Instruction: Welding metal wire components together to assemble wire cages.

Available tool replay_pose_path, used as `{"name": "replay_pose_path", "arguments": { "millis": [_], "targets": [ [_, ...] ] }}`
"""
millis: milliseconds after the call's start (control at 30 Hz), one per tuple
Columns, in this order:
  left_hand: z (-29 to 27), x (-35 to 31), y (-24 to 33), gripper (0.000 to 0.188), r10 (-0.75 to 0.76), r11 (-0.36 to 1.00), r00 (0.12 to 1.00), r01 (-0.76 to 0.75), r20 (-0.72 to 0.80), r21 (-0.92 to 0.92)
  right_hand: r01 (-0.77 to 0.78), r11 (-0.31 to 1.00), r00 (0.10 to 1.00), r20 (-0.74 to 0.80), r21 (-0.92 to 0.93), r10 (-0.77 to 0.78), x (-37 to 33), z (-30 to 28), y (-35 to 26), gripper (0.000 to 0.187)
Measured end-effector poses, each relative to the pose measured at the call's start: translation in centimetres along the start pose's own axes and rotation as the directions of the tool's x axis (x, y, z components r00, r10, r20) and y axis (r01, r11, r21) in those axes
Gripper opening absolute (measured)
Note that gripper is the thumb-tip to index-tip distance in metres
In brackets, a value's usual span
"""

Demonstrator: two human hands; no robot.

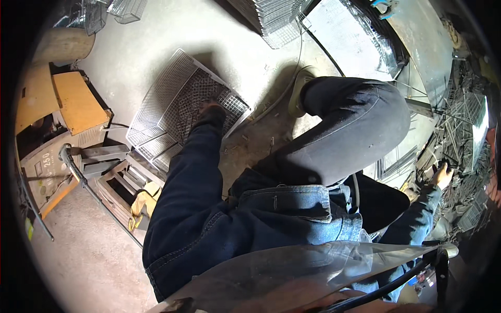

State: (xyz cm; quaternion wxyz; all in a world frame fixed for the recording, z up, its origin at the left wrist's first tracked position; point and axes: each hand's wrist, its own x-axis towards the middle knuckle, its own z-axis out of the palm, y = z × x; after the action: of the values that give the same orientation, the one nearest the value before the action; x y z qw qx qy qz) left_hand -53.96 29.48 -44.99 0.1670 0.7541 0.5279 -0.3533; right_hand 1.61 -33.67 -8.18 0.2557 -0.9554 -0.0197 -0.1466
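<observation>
"Basket (163, 101) first: where is it?"

"On the floor (224, 31), ahead of the person and left of the bent leg (360, 125). Pale mesh walls, darker mesh inside."

"And the left hand (211, 106)?"

"Over that darker mesh, near the side toward the leg. It's in shadow, so I can't tell how far the fingers are spread, or whether they grip anything."

"The right hand (443, 176)?"

"Stretched far out to the right, at the wire pile (467, 138). Its fingers look partly spread, but they're small and near the dark wire; I can't tell if they've hold of a piece."

"What else is around?"

"More baskets (279, 18) stacked at the top, a yellow cabinet (78, 101) at the left, and a yellow cloth (142, 204) by the left sleeve. A clear visor (261, 274) crosses the bottom."
</observation>
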Motion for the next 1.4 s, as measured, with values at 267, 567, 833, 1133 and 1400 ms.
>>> {"name": "replay_pose_path", "arguments": {
  "millis": [267, 567, 833, 1133, 1400],
  "targets": [
    [-9.1, -3.3, -6.8, 0.043, 0.297, 0.782, 0.954, -0.272, -0.049, -0.561, -0.183, 0.943, 0.982, 0.103, 0.277, 0.161, 2.6, -1.1, 5.4, 0.053],
    [-31.2, -25.2, 2.1, 0.036, 0.655, 0.164, 0.647, -0.626, -0.391, -0.763, -0.08, 0.972, 0.981, -0.188, -0.221, 0.038, -3.6, 0.2, -2.9, 0.046],
    [-35.2, -33.4, 28.5, 0.052, 0.983, -0.14, 0.034, -0.496, -0.18, -0.857, 0.734, 0.671, 0.678, -0.179, 0.107, -0.713, -15.2, -4.6, -20.9, 0.06],
    [-30.0, -40.2, 40.7, 0.055, 0.99, -0.142, -0.124, -0.901, -0.07, -0.411, 0.026, 0.702, 0.991, 0.071, 0.711, -0.109, -16.8, -3.9, -15.9, 0.014],
    [-32.7, -45.7, 45.9, 0.031, 0.878, -0.443, -0.474, -0.858, -0.066, 0.26, 0.161, 0.849, 0.984, -0.148, 0.504, -0.099, -13.2, -6.4, -14.3, 0.036]
  ]
}}
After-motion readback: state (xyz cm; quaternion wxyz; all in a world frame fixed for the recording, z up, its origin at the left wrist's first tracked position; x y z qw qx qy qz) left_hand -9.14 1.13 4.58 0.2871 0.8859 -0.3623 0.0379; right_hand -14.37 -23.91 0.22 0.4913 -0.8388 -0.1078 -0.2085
